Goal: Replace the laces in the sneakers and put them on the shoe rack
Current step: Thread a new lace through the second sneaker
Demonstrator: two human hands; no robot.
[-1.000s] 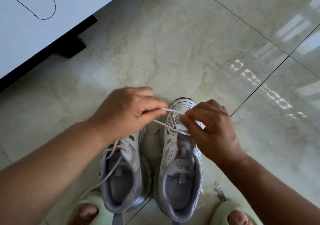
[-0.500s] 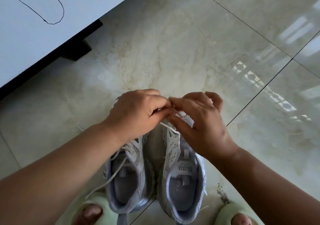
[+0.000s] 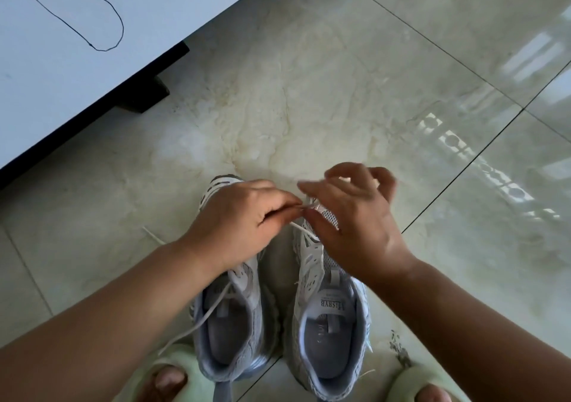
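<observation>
Two white and grey sneakers stand side by side on the tiled floor, toes pointing away from me. The left sneaker (image 3: pixel 228 318) has a loose white lace trailing out of it. My left hand (image 3: pixel 238 222) lies over its front and pinches the white lace (image 3: pixel 304 227) of the right sneaker (image 3: pixel 327 315). My right hand (image 3: pixel 349 219) hovers over the right sneaker's toe, thumb and forefinger on the same lace, other fingers spread and blurred. The toe of the right sneaker is hidden under my hands.
A white cabinet (image 3: pixel 77 61) on dark feet stands at the upper left, with a thin black cord looped on top. My feet in pale green slippers (image 3: pixel 426 383) sit at the bottom edge. Glossy marble floor tiles (image 3: pixel 370 92) spread ahead and to the right.
My hands came together over the right sneaker's toe and worked the lace there; my right hand's fingers have now spread open upward. The view has shifted slightly nearer.
</observation>
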